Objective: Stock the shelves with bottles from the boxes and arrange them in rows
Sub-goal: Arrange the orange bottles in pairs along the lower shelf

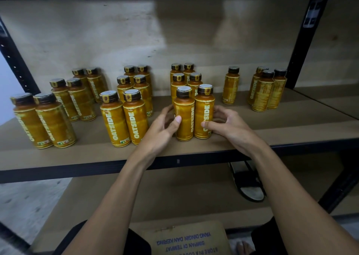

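The left hand [165, 125] curls round the left Oatside bottle [183, 119], thumb on its label. The right hand [225, 123] grips the right Oatside bottle [204, 115] likewise, and the pair stands upright and touching near the front edge of the shelf board [281, 130], heading a double row. The other bottles [114, 119] stand in double rows leftward, with a single bottle [231, 85] and a cluster of three [264, 91] toward the right rear corner. Below, a sandal [250, 185] lies on the lower shelf [174, 196] beyond a cardboard box [184, 239] whose contents are hidden.
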